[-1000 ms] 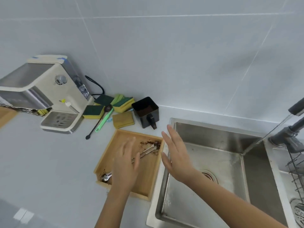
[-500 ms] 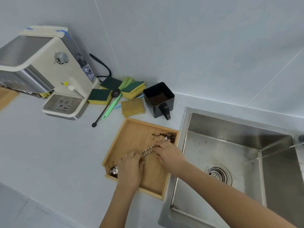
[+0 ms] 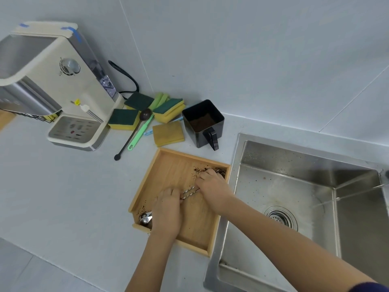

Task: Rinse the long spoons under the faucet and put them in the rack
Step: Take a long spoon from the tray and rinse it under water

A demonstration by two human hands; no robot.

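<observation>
Two long metal spoons (image 3: 189, 192) with twisted handles lie diagonally in a wooden tray (image 3: 168, 163) dirtied with coffee grounds. My left hand (image 3: 167, 211) covers their lower part, fingers curled over the handles; a spoon bowl (image 3: 145, 218) shows at the tray's near-left corner. My right hand (image 3: 211, 187) curls over the handles' upper ends near the tray's far-right corner. A thin stream of water (image 3: 357, 191) crosses the steel sink (image 3: 294, 161) from the right. The faucet and rack lie outside the frame.
A black square cup (image 3: 203, 121) of grounds stands behind the tray. Several green-yellow sponges (image 3: 124, 119), a dark long scoop (image 3: 134, 131) and a green brush handle (image 3: 141, 133) lie beside a cream coffee machine (image 3: 63, 85) at the left. The sink drain (image 3: 281, 218) is right of the tray.
Both hands came down from above the tray onto the spoon handles and curled over them. The view shifted left and down, so the faucet and rack left the frame.
</observation>
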